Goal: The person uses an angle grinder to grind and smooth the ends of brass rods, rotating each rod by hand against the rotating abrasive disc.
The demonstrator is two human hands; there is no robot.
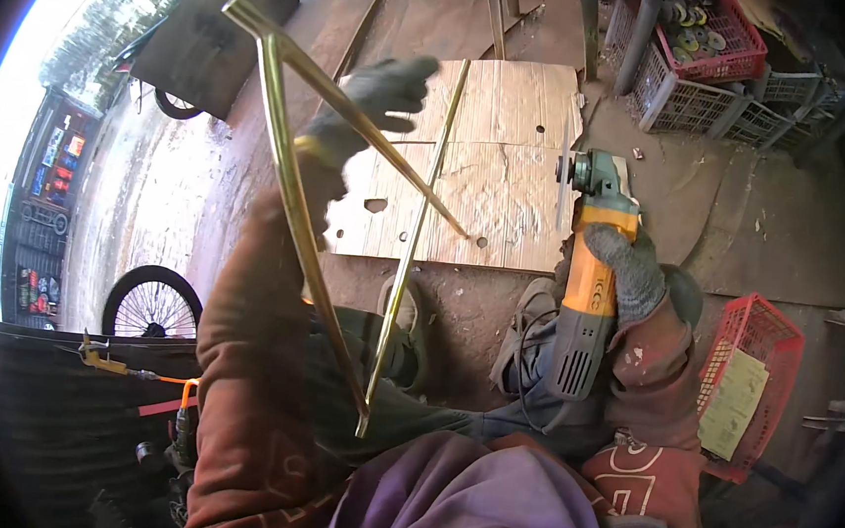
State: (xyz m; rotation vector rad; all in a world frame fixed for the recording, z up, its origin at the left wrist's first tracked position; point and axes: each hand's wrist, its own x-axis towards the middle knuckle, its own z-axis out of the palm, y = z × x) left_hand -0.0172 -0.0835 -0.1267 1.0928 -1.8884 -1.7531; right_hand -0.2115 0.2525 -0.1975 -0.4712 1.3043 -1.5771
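Observation:
A gold-coloured metal tube frame [290, 179], like part of a bicycle frame, is tilted up in front of me on the left. A short thick tube tops it, and its long tubes run down towards my lap. Behind the upper tubes is my left hand [384, 94] in a grey glove, fingers stretched out and apart. The frame crosses in front of that hand; whether they touch I cannot tell. My right hand [630, 270], also gloved, is wrapped round the body of a yellow angle grinder [589, 287]. The grinder's thin disc [563, 186] stands edge-on over the cardboard's right side.
A flat cardboard sheet [517, 197] with holes lies on the floor by my shoes. At the right is a red plastic basket [777, 357] with a paper inside. Crates [688, 101] with discs stand far right. A bicycle wheel [153, 304] is at the left.

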